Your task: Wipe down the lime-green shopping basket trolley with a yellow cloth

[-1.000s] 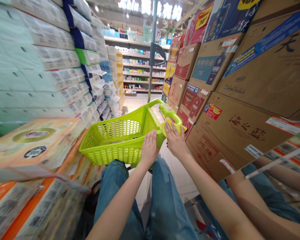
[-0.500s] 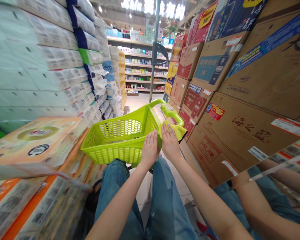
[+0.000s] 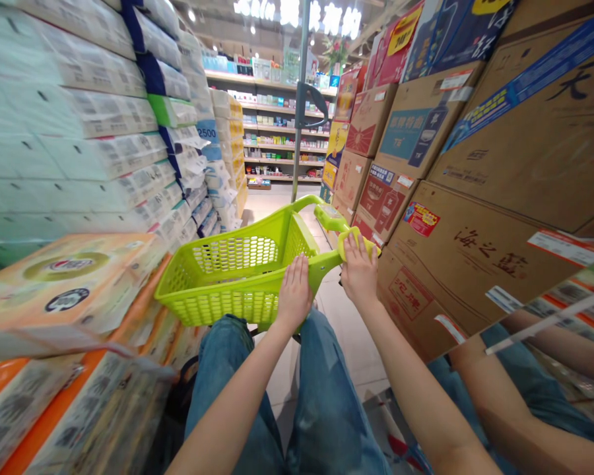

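A lime-green shopping cart basket with perforated walls stands tilted across the aisle before my knees. Over its near rim, by the handle end, my left hand lies with fingers straight and close together. My right hand presses a yellow cloth around the near end of the cart's handle, and its fingers lie over the cloth. The palm side of both hands is hidden. A grey label panel sits at the handle's middle.
Tissue packs are piled close on the left. Liquor cartons rise on the right, with a mirror-like panel below. A metal pole stands beyond the cart, before stocked shelves.
My right hand has slid with the yellow cloth rightward and up along the handle, away from my left hand. My left hand stays at the rim. The view has shifted slightly.
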Available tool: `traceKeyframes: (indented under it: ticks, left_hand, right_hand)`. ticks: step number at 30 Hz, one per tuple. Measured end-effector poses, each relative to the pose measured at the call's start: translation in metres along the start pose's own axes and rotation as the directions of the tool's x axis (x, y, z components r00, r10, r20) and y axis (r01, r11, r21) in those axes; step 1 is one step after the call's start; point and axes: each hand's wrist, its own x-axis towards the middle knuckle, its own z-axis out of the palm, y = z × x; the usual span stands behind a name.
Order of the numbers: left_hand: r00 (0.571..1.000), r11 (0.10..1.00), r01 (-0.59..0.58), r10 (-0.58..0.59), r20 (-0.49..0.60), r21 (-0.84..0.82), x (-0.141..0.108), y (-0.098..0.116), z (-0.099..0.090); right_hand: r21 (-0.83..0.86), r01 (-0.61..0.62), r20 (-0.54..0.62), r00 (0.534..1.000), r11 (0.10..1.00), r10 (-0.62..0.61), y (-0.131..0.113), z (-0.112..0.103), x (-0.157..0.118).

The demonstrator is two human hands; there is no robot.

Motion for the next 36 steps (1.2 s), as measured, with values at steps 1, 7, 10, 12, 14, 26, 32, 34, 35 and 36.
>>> traceKeyframes:
  ticks: [1,7,10,12,14,26,32,34,35,36]
  left_hand:
    - [1.000,1.000,-0.002,0.002,0.001,-0.004,0.000,-0.001,0.001]
    - [1.000,1.000,-0.023,0.023,0.001,-0.007,-0.002,-0.005,0.004]
    - [1.000,1.000,-0.024,0.024,0.005,0.004,-0.002,-0.005,0.004]
    - [1.000,1.000,-0.014,0.014,0.003,0.007,-0.002,-0.005,0.002]
    - [1.000,1.000,-0.010,0.010,0.001,0.001,-0.001,-0.003,0.001]
    - [1.000,1.000,0.005,-0.005,-0.031,-0.017,0.000,0.001,0.004]
    - [0.999,1.000,0.021,-0.021,-0.050,-0.013,-0.005,0.002,0.004]
    - [0.998,1.000,0.016,-0.017,-0.057,-0.016,-0.008,0.002,0.002]
    - [0.998,1.000,0.013,-0.014,-0.061,-0.017,-0.009,0.002,0.001]
    - [0.998,1.000,0.011,-0.012,-0.064,-0.017,-0.011,0.002,-0.001]
  right_hand:
    - [0.004,0.000,0.003,1.000,1.000,0.000,-0.009,0.003,-0.003]
    - [0.074,0.162,0.063,0.984,0.984,-0.167,-0.057,0.012,-0.021]
    - [0.070,0.219,0.082,0.971,0.973,-0.224,-0.054,0.006,-0.023]
    - [0.054,0.219,0.091,0.971,0.974,-0.223,-0.038,0.000,-0.019]
    - [0.025,0.162,0.079,0.983,0.987,-0.163,-0.017,-0.006,-0.011]
    - [0.044,-0.075,-0.004,0.997,0.996,0.076,-0.023,0.001,0.002]
    - [0.121,0.057,0.063,0.996,0.991,-0.065,-0.063,0.003,-0.015]
    - [0.129,0.073,0.064,0.995,0.989,-0.082,-0.064,-0.001,-0.021]
    - [0.130,0.086,0.064,0.993,0.988,-0.095,-0.062,-0.004,-0.023]
    - [0.130,0.104,0.065,0.991,0.986,-0.113,-0.059,-0.008,-0.025]
